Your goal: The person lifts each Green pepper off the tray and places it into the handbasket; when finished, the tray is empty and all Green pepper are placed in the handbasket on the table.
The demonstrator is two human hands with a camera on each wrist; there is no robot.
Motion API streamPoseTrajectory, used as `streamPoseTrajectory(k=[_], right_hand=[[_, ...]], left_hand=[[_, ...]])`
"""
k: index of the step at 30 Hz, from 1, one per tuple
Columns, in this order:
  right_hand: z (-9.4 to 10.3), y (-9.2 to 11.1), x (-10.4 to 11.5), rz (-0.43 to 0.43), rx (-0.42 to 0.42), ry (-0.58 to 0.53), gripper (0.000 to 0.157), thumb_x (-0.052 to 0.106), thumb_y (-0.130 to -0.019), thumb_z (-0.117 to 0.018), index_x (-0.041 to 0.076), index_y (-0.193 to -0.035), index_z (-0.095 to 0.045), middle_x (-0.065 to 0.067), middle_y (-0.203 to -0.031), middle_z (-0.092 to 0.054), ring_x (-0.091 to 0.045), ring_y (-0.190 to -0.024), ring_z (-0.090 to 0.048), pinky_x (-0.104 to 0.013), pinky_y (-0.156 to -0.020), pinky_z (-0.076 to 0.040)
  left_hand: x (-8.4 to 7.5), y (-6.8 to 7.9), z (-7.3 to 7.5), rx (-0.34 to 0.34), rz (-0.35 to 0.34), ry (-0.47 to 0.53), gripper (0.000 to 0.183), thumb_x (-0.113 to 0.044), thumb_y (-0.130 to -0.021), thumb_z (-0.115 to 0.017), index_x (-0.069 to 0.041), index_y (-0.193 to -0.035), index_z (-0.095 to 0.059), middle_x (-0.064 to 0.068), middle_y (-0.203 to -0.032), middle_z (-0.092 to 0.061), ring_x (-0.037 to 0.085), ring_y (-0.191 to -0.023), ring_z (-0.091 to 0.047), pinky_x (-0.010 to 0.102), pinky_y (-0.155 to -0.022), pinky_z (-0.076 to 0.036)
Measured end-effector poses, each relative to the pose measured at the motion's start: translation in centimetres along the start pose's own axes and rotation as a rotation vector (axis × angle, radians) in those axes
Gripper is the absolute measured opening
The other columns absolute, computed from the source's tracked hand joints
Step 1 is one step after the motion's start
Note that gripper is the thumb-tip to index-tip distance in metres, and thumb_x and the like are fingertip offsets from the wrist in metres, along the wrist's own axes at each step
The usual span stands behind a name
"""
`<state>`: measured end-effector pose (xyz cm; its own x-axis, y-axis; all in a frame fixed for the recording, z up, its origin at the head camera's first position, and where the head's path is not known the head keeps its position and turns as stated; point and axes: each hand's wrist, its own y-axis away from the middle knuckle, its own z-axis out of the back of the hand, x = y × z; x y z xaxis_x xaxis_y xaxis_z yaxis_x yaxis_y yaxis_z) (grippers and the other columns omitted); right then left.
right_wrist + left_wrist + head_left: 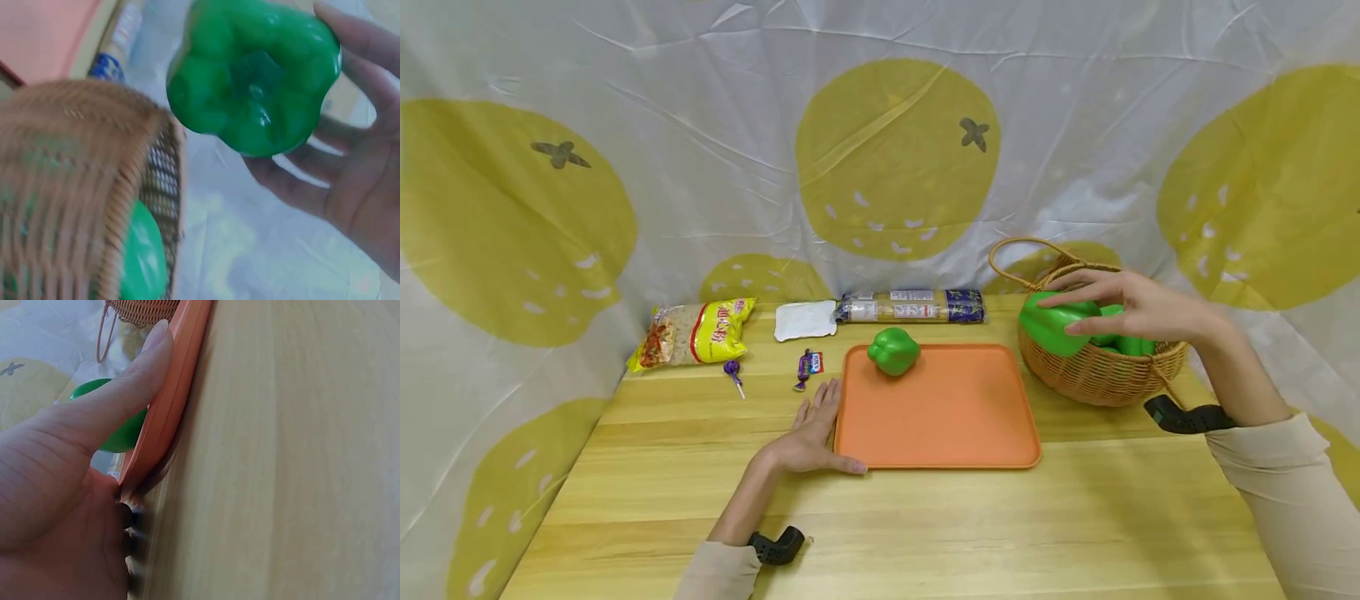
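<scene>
My right hand (1138,307) grips a glossy green bell pepper (1057,323) between thumb and fingers, just above the near left rim of a wicker basket (1086,379). In the right wrist view the held bell pepper (253,78) shows its lobed end, apart from the basket rim. More green peppers (144,253) lie inside the basket, partly hidden by its weave. On an orange tray (940,417) another green bell pepper (893,351) sits near the back left corner. My left hand (811,437) rests with straight fingers against the tray's left edge, its thumb (134,378) along the front left rim.
Along the back lie a yellow food bag (696,333), a white packet (806,320) and a long pack of noodles (912,307). A purple lollipop (733,372) and a wrapped candy (806,367) lie left of the tray. A fruit-print cloth (700,167) hangs behind the wooden table.
</scene>
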<state>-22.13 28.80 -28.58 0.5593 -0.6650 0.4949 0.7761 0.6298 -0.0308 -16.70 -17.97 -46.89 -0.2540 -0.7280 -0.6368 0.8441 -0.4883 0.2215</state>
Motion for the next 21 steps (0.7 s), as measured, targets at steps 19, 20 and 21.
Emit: streamPoseTrajectory(k=[19, 20, 21], right_hand=[[2.7, -2.4, -5.5, -0.54, -0.148, -0.136, 0.072, 0.059, -0.092, -0.05, 0.015, -0.148, -0.04, -0.031, -0.134, -0.051, -0.038, -0.097, -0.056, -0.045, -0.083, -0.048], [2.7, -2.4, -5.5, -0.553, -0.149, -0.147, 0.072, 0.059, -0.092, -0.051, 0.014, -0.148, -0.041, -0.03, -0.132, -0.052, -0.037, -0.086, -0.056, -0.041, -0.076, -0.048], [2.8, -2.5, -5.6, -0.567, -0.137, -0.153, 0.071, 0.058, -0.092, -0.052, 0.014, -0.147, -0.042, -0.03, -0.129, -0.054, -0.039, -0.078, -0.054, -0.038, -0.069, -0.047]], left_hand=[[0.3, 0.0, -0.2, -0.009, -0.009, -0.013, 0.135, -0.056, -0.07, -0.079, -0.003, -0.153, 0.013, 0.018, -0.161, 0.015, 0.034, -0.15, 0.015, 0.06, -0.118, 0.011], [0.3, -0.1, -0.2, -0.011, -0.013, -0.013, 0.134, -0.056, -0.07, -0.079, -0.003, -0.153, 0.012, 0.017, -0.162, 0.015, 0.034, -0.15, 0.015, 0.06, -0.118, 0.011], [0.3, -0.2, -0.2, -0.012, -0.019, -0.017, 0.134, -0.056, -0.07, -0.079, -0.003, -0.153, 0.012, 0.017, -0.162, 0.015, 0.034, -0.15, 0.014, 0.06, -0.118, 0.011]])
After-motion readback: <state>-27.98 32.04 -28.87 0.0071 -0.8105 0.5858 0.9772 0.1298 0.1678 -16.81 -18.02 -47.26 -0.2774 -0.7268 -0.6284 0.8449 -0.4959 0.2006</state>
